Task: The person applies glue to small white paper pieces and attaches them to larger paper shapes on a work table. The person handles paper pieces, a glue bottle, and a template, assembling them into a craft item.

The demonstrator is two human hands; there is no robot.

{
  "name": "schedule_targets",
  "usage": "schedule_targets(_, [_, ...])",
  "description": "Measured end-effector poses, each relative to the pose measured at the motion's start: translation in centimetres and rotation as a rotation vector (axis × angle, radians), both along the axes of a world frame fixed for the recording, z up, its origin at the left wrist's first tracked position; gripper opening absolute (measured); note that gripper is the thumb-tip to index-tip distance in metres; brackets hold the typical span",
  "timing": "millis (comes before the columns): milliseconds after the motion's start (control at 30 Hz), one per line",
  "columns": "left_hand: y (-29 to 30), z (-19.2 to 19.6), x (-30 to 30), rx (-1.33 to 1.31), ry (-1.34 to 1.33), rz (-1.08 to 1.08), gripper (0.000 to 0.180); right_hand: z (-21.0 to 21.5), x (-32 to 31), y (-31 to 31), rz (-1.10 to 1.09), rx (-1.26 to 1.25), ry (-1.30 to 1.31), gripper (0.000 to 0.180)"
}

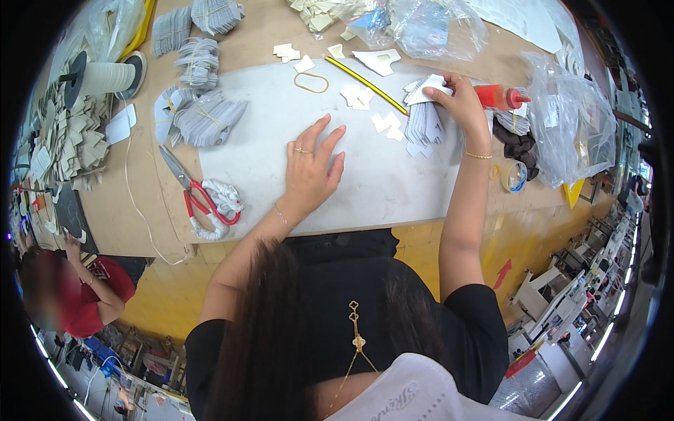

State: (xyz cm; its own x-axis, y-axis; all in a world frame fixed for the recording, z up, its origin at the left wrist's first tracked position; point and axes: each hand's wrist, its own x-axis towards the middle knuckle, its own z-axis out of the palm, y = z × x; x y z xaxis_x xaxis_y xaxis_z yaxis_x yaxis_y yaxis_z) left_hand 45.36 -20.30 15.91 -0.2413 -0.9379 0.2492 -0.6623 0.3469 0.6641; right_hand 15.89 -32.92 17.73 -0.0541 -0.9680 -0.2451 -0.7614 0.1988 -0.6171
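Note:
My right hand (462, 105) pinches a white cut piece (430, 89) over a fanned stack of thin grey pieces (425, 125). My left hand (312, 168) rests on the white work sheet (260, 98), fingers spread, holding nothing. Beyond it lie small white cut-outs (357, 97), and others (387, 126) sit beside the grey stack. A yellow-and-black pencil (365, 84) lies slantwise between the hands, its near end close to the stack. Farther left is a loose rubber band (311, 83). A bottle with red contents (500, 97) lies just right of my right hand.
Red-handled scissors (200, 200) wrapped in pale material lie at left, below banded grey bundles (210, 119). A spool (102, 78) stands far left near piled scraps (70, 133). At right are a tape roll (514, 175) and clear plastic bags (572, 133). A person in red (84, 291) sits at lower left.

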Motion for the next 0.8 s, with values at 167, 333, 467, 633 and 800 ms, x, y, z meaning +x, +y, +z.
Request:
schedule_targets(167, [-0.1,-0.1,0.0,0.001,-0.01,-0.006,0.05,0.8,-0.1,1.5,-0.086,0.08,-0.337,0.04])
schedule_targets(333, [0.0,-0.1,-0.1,0.016,-0.027,-0.012,0.049,2.7,0.0,2.6,-0.154,0.101,-0.585,0.039])
schedule_targets(467, [-0.1,-0.1,-0.1,0.01,-0.031,-0.008,0.051,4.4,0.9,3.6,-0.15,0.03,-0.802,0.042])
schedule_targets(633, [-0.2,0.0,-0.3,0.004,-0.027,-0.01,0.051,6.0,1.9,3.9,-0.075,-0.08,-0.896,0.043])
schedule_targets(800, [-0.1,0.0,-0.2,0.005,-0.035,-0.021,0.051,5.1,1.4,2.1,-0.108,-0.103,-0.609,0.044])
